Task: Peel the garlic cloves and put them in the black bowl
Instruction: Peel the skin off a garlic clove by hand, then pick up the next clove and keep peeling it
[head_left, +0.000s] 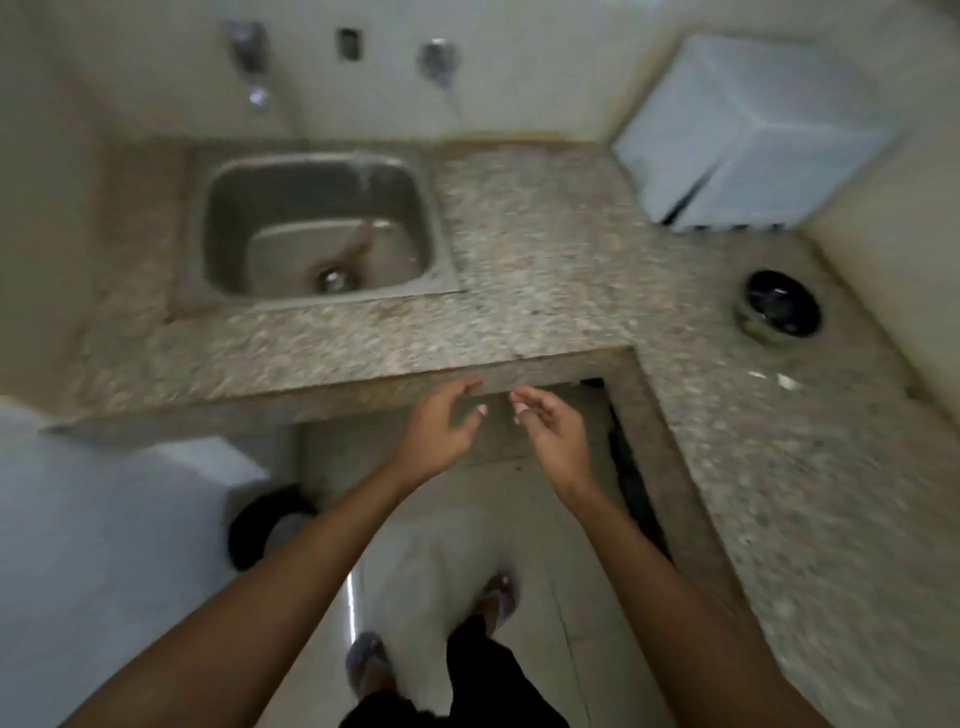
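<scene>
Black bowl: the black bowl (777, 305) sits on the right wing of the tabletop (540, 244), near the wall and well apart from both hands; what lies inside it cannot be told through the blur.
Garlic: two small pale bits (774, 379) lie on the tabletop just in front of the bowl; too blurred to say whether they are cloves or peel.
Left hand: the left hand (439, 428) hangs in the air just before the tabletop's front edge, fingers spread and loosely bent, grasping nothing.
Right hand: the right hand (548, 428) is beside it, close but not touching, fingers relaxed and slightly curled, also released and holding nothing.
Arms: both forearms are bare and reach forward from the lower frame.
Tabletop: speckled stone, L-shaped, running along the back wall and down the right side.
Sink: a steel sink (319, 228) is set in the tabletop's left part, with a drain at its bottom.
Taps: metal fittings (249, 47) are fixed on the wall above the sink.
White box: a pale, box-like thing (748, 130) stands in the far right corner of the tabletop.
Floor: light tiled floor (540, 545) below, with the person's feet in sandals (498, 597) and a dark round thing (270, 525) at the lower left beside a white surface.
</scene>
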